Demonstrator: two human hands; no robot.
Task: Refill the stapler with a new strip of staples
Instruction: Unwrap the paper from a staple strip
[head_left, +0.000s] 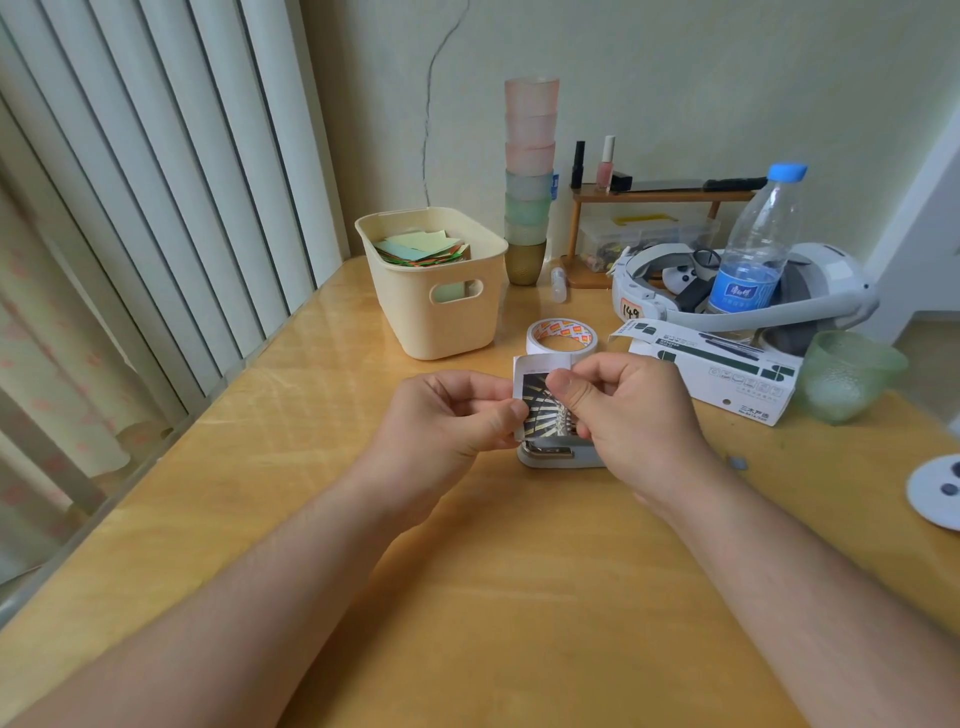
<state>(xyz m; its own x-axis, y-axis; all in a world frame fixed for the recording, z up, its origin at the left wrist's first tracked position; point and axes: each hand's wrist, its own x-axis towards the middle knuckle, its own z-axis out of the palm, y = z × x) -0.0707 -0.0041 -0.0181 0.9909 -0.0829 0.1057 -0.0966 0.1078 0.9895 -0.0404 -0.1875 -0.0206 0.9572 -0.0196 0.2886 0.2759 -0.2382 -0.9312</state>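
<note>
Glossy wooden table (467, 571), small staple box (540, 402)

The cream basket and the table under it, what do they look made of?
The cream basket looks like matte moulded plastic: smooth, one-piece walls with a cut-out handle. The table looks like glossy yellowish wood or laminate; streaked grain and window glare show, so I can't tell which.

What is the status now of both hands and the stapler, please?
Left hand and right hand both pinch small staple box, flap open. Stapler on table beneath, partly hidden. Tape roll just behind; nothing blocking.
</note>
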